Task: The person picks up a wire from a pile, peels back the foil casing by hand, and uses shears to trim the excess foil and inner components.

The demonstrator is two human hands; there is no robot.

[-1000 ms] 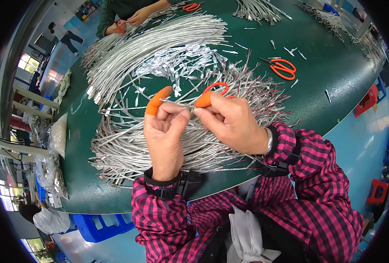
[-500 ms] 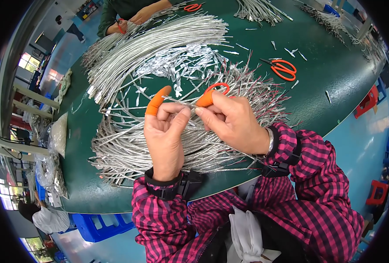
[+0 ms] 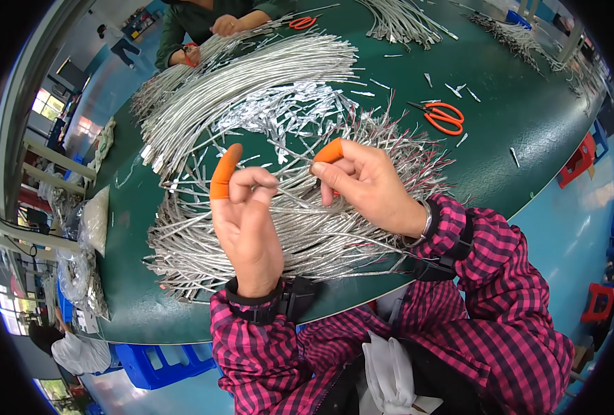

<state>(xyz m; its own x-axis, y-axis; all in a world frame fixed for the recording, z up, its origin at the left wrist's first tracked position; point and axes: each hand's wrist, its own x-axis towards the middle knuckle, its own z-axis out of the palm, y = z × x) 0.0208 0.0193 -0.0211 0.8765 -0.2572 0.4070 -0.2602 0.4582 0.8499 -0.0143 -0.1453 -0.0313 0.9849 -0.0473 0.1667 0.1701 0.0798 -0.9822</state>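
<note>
My left hand [image 3: 248, 225] is raised over a loose pile of silver foil-wrapped cables [image 3: 307, 238]. Its thumb and middle finger pinch together, while the index finger, in an orange finger cot [image 3: 225, 169], sticks up. To the right, my right hand [image 3: 373, 183] pinches with its thumb against an index finger in another orange cot [image 3: 329, 151]. What lies between either pair of fingertips is too small to make out. Thin red and silver wire ends [image 3: 414, 152] fan out beyond my right hand. A bit of red shows under that hand, mostly hidden.
Beyond the pile lie foil scraps [image 3: 272, 114] and a thick bundle of silver cables [image 3: 251, 76]. Orange-handled scissors [image 3: 445, 119] rest at right on the green table [image 3: 501, 166]. Across it, a co-worker's hand [image 3: 227, 26] is among cables. A blue stool [image 3: 158, 366] stands at lower left.
My hands, whose fingertips met over the pile before, are now apart. The left has moved left and slightly down; the right has shifted slightly. The red handle near my right hand is now mostly covered.
</note>
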